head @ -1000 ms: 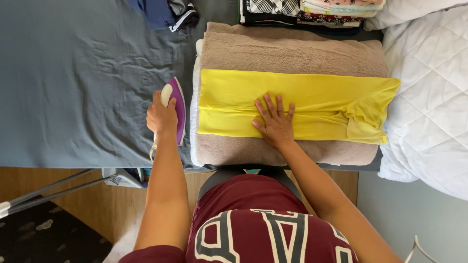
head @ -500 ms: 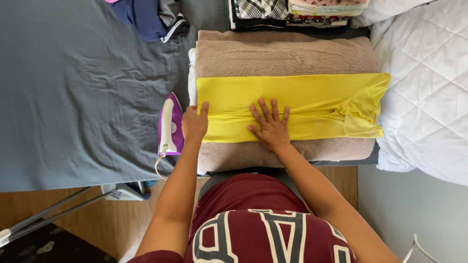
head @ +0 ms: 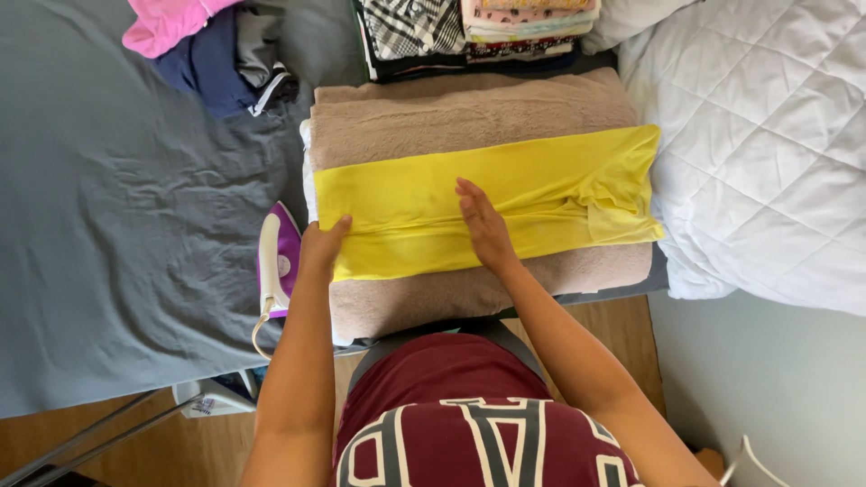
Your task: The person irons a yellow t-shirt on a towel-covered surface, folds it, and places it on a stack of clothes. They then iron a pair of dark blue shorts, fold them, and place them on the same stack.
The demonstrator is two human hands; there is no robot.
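Yellow smooth folded cloth (head: pixel 505 203) under hands (head: pixel 483 225)

A folded yellow garment (head: pixel 505 203) is pressed flat on a beige towel (head: pixel 469 113) by the right hand (head: pixel 483 225); its left edge is pinched by the left hand (head: pixel 320 248). A purple iron (head: pixel 278 260) lies just left of those fingers.

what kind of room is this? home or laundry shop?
Most likely a home bedroom used for ironing: a white quilted bed at the right, a purple iron beside the yellow garment being smoothed on a brown towel, and folded clothes stacked behind.
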